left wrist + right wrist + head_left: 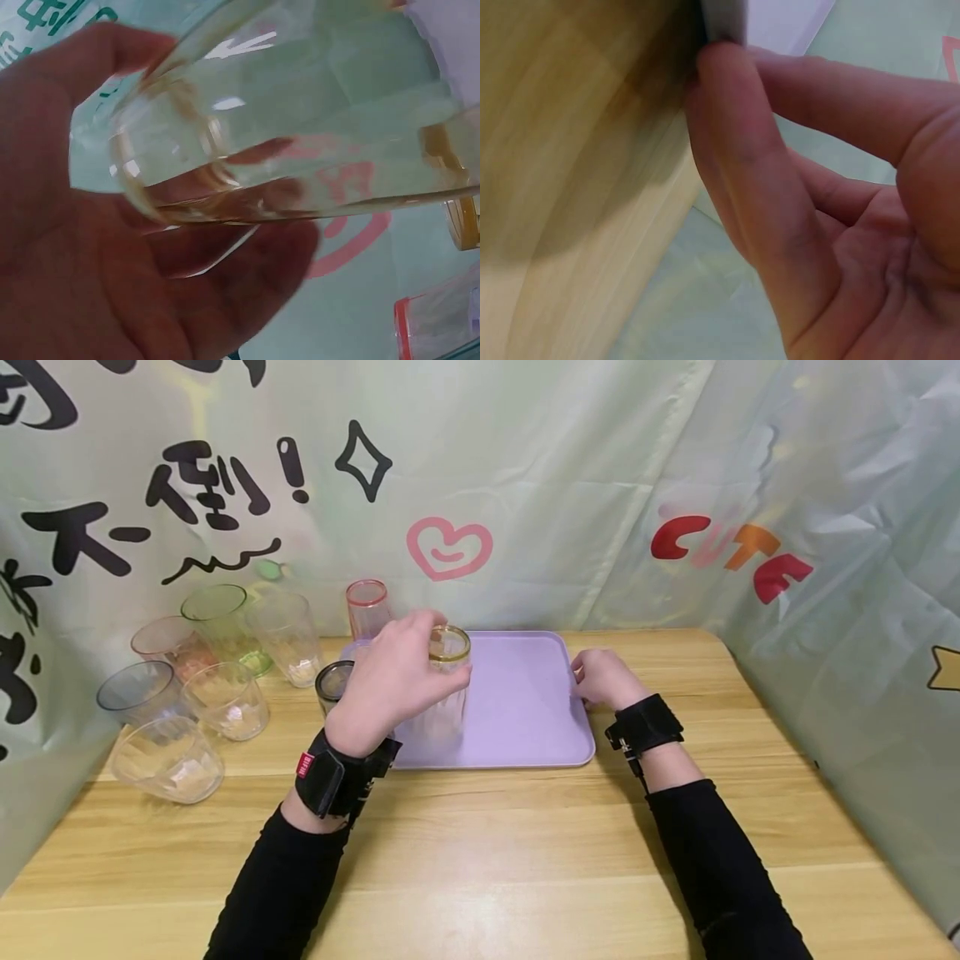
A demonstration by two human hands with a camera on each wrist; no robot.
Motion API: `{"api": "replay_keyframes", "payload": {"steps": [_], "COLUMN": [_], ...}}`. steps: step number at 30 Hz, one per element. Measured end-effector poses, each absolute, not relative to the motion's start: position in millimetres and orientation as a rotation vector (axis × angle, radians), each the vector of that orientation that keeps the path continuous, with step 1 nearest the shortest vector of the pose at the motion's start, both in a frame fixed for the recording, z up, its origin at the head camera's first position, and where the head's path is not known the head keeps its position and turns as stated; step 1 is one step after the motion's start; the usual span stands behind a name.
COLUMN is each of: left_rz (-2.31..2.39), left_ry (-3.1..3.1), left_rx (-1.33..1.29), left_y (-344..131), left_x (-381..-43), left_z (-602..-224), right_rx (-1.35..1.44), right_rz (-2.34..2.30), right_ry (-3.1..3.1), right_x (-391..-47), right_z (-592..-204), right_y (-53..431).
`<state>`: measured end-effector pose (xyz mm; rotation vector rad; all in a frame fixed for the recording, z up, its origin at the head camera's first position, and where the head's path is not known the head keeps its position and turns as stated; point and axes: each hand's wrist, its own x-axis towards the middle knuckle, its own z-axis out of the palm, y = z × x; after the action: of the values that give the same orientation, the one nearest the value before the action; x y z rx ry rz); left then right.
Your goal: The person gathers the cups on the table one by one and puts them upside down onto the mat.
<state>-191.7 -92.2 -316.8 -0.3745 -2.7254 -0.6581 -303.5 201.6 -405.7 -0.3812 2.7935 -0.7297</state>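
My left hand (397, 672) is over the left half of a lavender tray (517, 693), gripping a clear drinking glass (450, 647) with an amber rim near its top. The left wrist view shows this glass (300, 112) between thumb and fingers. At the tray's right edge, my right hand (606, 678) pinches the rim; in the right wrist view the fingertips (727, 67) meet that edge. A red-rimmed glass (367, 610) stands behind my left hand. Beside it is a dark-rimmed glass (332, 685), partly hidden by the hand.
Left on the wooden table (480, 860) stand several tumblers, among them a green one (217, 618), a pink one (168, 639), a grey-blue one (142, 693) and clear ones (225, 702). A printed cloth (555, 502) hangs behind and along the sides.
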Motion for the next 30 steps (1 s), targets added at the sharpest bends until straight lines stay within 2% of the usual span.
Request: {"api": "replay_keyframes", "payload": {"steps": [30], "left_rz": [-0.386], "left_ry": [-3.015], "left_rx": [-0.416], "left_y": [-106], "left_x": [-189], "left_z": [-322], "right_rx": [-0.371], "right_rz": [-0.634], "right_ry": [2.81], "right_x": [-305], "right_z": [-408], "right_y": [200]}}
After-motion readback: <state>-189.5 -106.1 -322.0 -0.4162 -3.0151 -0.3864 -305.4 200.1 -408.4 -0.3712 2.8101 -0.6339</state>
